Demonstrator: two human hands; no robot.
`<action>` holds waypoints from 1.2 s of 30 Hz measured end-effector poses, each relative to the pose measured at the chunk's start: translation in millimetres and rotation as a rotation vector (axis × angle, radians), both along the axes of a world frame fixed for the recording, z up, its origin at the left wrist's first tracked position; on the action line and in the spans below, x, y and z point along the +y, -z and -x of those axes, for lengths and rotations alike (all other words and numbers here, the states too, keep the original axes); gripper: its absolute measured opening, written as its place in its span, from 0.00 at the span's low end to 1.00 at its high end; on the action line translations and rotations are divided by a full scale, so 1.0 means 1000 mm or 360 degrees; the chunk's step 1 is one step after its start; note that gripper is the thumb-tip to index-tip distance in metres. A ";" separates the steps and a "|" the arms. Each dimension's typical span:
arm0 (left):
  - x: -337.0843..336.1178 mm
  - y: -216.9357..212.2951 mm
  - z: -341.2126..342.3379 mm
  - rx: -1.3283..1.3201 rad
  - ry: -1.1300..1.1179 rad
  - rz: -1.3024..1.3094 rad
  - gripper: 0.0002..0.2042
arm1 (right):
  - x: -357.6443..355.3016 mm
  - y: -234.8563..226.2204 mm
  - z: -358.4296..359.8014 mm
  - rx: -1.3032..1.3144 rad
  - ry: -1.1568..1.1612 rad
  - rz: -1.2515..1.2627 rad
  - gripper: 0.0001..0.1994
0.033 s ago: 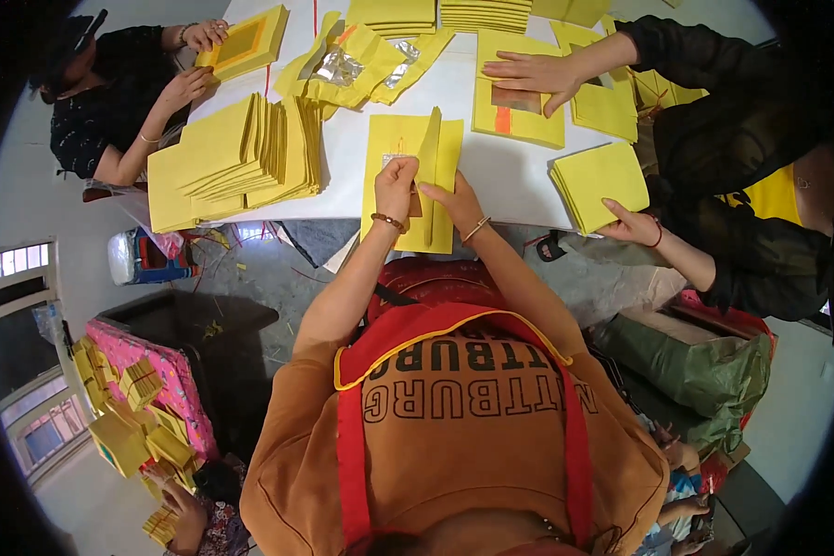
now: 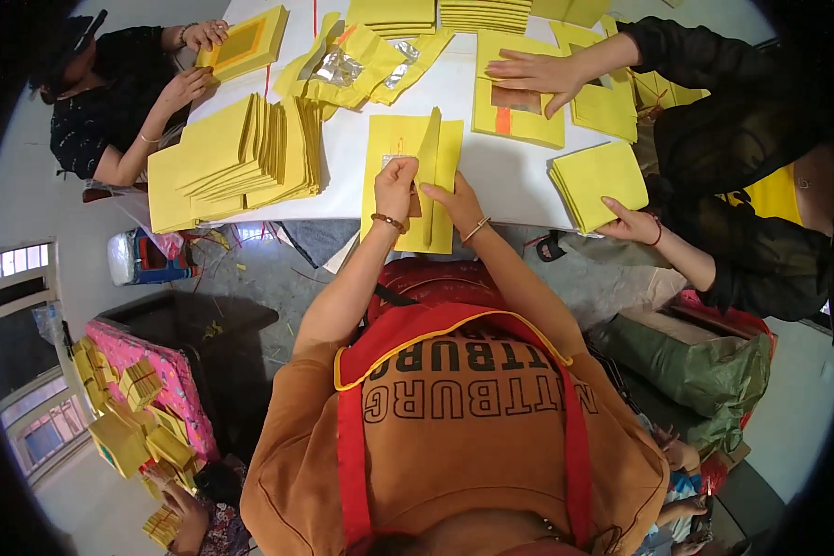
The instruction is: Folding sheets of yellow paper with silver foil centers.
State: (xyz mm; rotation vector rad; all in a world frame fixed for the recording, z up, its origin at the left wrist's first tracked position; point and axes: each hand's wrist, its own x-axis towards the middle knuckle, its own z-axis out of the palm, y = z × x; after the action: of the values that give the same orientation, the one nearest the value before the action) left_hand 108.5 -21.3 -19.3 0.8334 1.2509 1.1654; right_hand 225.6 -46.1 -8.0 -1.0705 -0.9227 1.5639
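Note:
A yellow paper sheet with a raised fold standing up along its middle lies at the table's front edge. My left hand is closed in a fist on it, left of the fold, beside a small printed patch. A brownish-silver patch partly shows by those fingers. My right hand grips the sheet's right side, the thumb against the raised fold and the other fingers hidden underneath. To the left stands a fanned stack of folded yellow paper.
A co-worker's hand presses on a yellow pile at the right; their other hand holds a yellow stack. Another person at far left handles a yellow stack. Crumpled yellow sheets with silver foil lie on the white table.

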 end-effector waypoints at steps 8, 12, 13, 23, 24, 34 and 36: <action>-0.001 -0.004 0.000 -0.0013 0.0013 0.0007 0.08 | -0.003 -0.012 -0.003 -0.0133 -0.0002 0.0146 0.23; 0.000 0.001 0.000 0.0033 0.0000 -0.0023 0.08 | -0.004 0.006 -0.004 -0.0016 0.0081 0.0305 0.20; 0.001 0.003 0.000 -0.0018 -0.0023 -0.0048 0.08 | -0.003 0.010 -0.006 0.0081 0.0098 0.0364 0.18; 0.000 -0.003 0.001 -0.0145 -0.0020 -0.0030 0.07 | -0.002 0.028 -0.004 -0.0005 0.0239 0.0077 0.24; 0.001 0.000 0.002 -0.0141 -0.0024 -0.0027 0.07 | -0.004 0.028 -0.002 -0.0002 0.0234 0.0080 0.24; 0.011 0.004 0.014 -0.0223 -0.0032 0.0071 0.10 | -0.007 0.038 -0.007 -0.0550 0.0210 -0.0080 0.30; 0.015 0.003 0.019 -0.0248 -0.0033 0.0111 0.11 | -0.006 0.038 -0.006 -0.0441 0.0261 -0.0077 0.30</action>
State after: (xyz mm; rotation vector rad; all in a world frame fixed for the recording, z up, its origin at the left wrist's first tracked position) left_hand 89.2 -6.4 -22.2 0.6666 1.1673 1.1741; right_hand 231.7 -52.1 -46.1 -1.3159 -1.0241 1.2735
